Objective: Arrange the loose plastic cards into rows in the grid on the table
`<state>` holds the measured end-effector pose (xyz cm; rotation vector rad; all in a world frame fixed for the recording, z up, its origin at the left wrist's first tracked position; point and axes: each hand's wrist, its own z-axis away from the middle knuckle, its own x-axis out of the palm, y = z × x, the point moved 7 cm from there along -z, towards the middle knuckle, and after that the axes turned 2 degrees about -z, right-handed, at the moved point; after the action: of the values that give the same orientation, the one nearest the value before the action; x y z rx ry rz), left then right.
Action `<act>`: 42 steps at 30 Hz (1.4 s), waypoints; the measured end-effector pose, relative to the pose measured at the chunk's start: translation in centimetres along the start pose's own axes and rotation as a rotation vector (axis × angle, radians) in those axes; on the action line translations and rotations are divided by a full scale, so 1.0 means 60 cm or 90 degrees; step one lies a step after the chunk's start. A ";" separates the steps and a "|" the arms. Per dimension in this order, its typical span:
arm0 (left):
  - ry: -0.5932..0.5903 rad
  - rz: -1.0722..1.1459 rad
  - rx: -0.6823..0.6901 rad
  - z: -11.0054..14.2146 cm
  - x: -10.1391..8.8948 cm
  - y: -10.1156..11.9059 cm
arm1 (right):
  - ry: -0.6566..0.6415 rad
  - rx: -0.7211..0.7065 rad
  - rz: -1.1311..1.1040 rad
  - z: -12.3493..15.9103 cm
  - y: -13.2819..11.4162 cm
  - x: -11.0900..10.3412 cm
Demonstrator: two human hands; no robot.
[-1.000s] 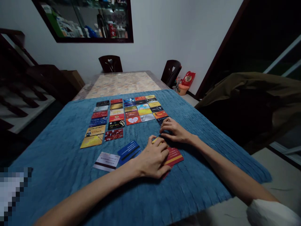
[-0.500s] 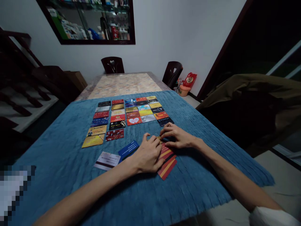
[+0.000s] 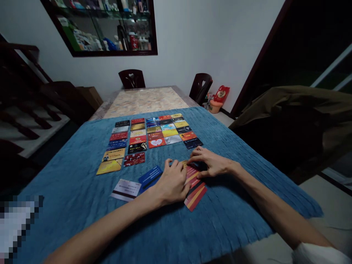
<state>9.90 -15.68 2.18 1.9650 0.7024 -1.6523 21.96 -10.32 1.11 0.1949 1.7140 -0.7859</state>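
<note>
A fanned stack of red-and-orange striped cards (image 3: 195, 198) lies on the blue cloth in front of me. My left hand (image 3: 172, 181) lies over the stack's left side, fingers bent and thumb against the cards, holding them. My right hand (image 3: 207, 161) is at the stack's far right side, thumb and index finger apart, fingertips touching the cards. A gold card edge (image 3: 185, 162) shows between the hands. Beside my left forearm lie a blue card (image 3: 150, 177) and a silver card (image 3: 126, 190) with a dark stripe.
Several cards lie in rows farther out, among them a heart card (image 3: 157, 142), a yellow card (image 3: 110, 166) and a dark red card (image 3: 134, 159). The blue cloth (image 3: 231, 227) covers the near table. Chairs (image 3: 201, 87) stand beyond; a draped brown cloth (image 3: 288, 99) is at right.
My right thumb has moved slightly nearer along the red cards, and more of their striped faces shows. My left hand stays on the stack. The view has tilted up a little.
</note>
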 end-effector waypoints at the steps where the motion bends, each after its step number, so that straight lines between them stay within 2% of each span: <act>1: 0.007 -0.004 0.002 0.000 0.001 0.001 | -0.001 -0.002 0.001 0.000 0.000 0.001; 9: 0.068 -0.058 0.040 0.003 0.008 0.010 | -0.015 0.006 0.003 0.001 0.001 0.004; 17: 0.046 -0.054 0.056 -0.001 -0.005 0.002 | 0.003 -0.028 -0.040 -0.001 -0.015 -0.006; 23: -0.019 0.021 0.041 -0.004 -0.018 -0.017 | 0.036 -0.054 -0.084 0.000 -0.025 -0.017; 30: -0.065 0.081 0.029 -0.011 -0.032 -0.050 | 0.086 -0.043 -0.083 -0.006 -0.010 -0.013; 35: -0.038 0.113 0.007 -0.015 -0.038 -0.076 | 0.144 -0.030 -0.054 -0.007 -0.001 -0.011; 42: -0.008 0.107 -0.009 -0.017 -0.028 -0.100 | 0.209 -0.009 0.000 -0.006 0.000 -0.011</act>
<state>6.48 -10.61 3.81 1.9452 0.5271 -1.5548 21.86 -9.93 1.78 0.3281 2.0268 -0.7721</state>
